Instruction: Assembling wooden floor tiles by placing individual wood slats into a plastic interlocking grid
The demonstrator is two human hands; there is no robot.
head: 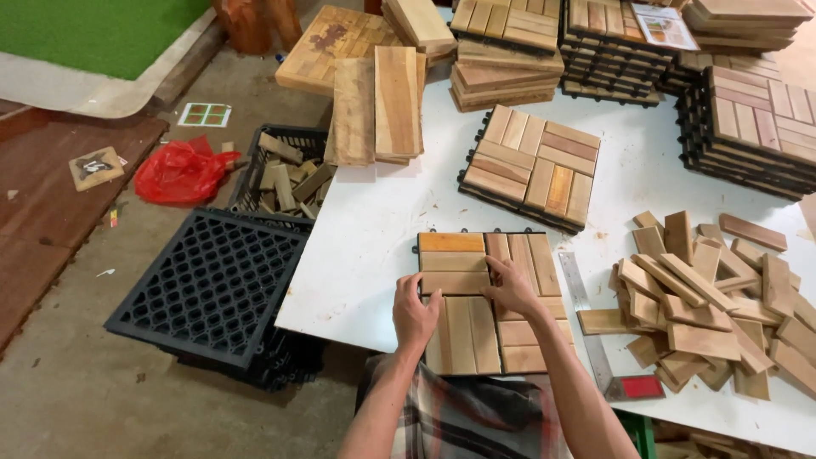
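Note:
A square wooden deck tile [489, 255], made of short slats on a black plastic base, lies at the near edge of the white table [374, 229]. My left hand [414, 316] rests flat on its lower-left slats, fingers spread. My right hand [512, 287] presses on the slats near the tile's middle, fingertips on one horizontal slat. Neither hand grips anything.
A heap of loose slats [710, 302] lies right of the tile, with a steel square [595, 336] between them. A finished tile [531, 166] and several tile stacks [756, 127] sit further back. Left, on the floor: black plastic grids [208, 289], a crate of offcuts [285, 174], a red bag [178, 170].

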